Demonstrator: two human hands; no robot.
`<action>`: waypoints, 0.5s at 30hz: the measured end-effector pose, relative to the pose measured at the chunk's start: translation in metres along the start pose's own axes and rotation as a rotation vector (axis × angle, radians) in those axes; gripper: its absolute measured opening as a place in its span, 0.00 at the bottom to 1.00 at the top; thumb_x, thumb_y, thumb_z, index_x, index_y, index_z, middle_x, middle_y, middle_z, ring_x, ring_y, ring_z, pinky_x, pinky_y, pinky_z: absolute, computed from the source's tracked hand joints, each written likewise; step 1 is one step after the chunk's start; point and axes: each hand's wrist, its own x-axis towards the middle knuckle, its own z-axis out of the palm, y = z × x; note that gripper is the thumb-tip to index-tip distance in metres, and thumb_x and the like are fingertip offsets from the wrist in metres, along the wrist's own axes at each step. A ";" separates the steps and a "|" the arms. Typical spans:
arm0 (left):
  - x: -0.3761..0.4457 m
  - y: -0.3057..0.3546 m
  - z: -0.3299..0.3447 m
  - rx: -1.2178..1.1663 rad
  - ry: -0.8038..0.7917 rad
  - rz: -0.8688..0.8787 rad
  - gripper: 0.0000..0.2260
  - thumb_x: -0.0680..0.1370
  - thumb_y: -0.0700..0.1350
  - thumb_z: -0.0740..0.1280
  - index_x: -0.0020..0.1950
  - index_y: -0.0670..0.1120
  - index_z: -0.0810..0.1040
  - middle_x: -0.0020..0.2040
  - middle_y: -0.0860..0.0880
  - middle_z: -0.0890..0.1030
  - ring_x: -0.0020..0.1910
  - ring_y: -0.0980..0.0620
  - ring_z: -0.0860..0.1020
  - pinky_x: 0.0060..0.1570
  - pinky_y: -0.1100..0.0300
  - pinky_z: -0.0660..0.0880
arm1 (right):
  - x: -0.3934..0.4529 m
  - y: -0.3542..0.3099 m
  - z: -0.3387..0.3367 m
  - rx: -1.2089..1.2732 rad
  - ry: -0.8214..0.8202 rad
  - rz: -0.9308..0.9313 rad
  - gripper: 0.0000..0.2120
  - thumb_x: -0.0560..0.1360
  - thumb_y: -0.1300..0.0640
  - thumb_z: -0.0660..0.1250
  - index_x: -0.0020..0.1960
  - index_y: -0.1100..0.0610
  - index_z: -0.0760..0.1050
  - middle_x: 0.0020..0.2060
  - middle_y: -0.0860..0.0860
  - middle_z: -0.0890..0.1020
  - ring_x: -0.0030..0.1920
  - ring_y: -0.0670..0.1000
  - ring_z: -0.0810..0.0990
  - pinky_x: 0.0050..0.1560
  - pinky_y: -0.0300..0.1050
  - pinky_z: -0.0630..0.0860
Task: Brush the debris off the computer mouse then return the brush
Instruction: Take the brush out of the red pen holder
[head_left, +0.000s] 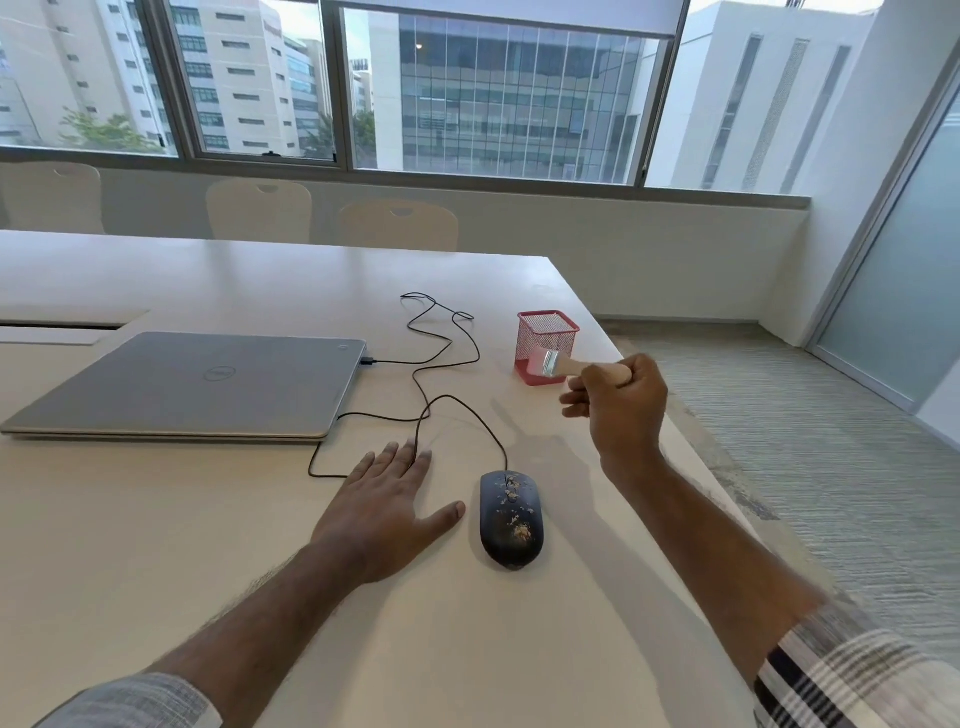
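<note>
One light wooden brush (563, 365) sits fisted by its handle in my right hand (621, 402) at centre-right, soft bristles suiting the crumb-strewn mouse (510, 519), which looks slippery, while my left hand (387, 512) lies flat beside it.

Bright daylight enters through the far windows (467, 93); soft shadows fall on the table (156, 545); edges bend and blur.

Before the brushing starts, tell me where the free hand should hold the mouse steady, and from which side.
Probably best to hold the mouse by its low side edges near the rear, coming from its left, where the left hand lies flat on the table. Debris covers its top, and the cable leaves the front. The right hand holds the brush.
</note>
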 end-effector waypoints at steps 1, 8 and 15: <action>0.000 0.000 0.000 -0.001 0.000 0.003 0.42 0.76 0.75 0.43 0.83 0.52 0.44 0.84 0.52 0.43 0.82 0.55 0.42 0.79 0.56 0.38 | -0.005 -0.001 -0.004 -0.003 -0.008 -0.003 0.10 0.74 0.66 0.67 0.41 0.55 0.68 0.35 0.63 0.83 0.26 0.57 0.83 0.26 0.49 0.81; -0.002 0.002 -0.001 -0.014 0.025 0.019 0.41 0.77 0.74 0.45 0.83 0.52 0.45 0.84 0.53 0.44 0.82 0.56 0.42 0.78 0.57 0.38 | -0.025 -0.002 -0.027 0.092 -0.051 0.118 0.09 0.79 0.65 0.57 0.42 0.56 0.68 0.30 0.58 0.83 0.26 0.59 0.82 0.25 0.46 0.79; -0.008 0.004 -0.006 -0.120 0.102 -0.001 0.41 0.77 0.73 0.54 0.83 0.53 0.49 0.84 0.51 0.48 0.82 0.53 0.48 0.74 0.61 0.40 | -0.051 0.005 -0.043 0.211 -0.040 0.169 0.11 0.80 0.67 0.56 0.42 0.55 0.67 0.29 0.58 0.83 0.27 0.59 0.82 0.26 0.48 0.80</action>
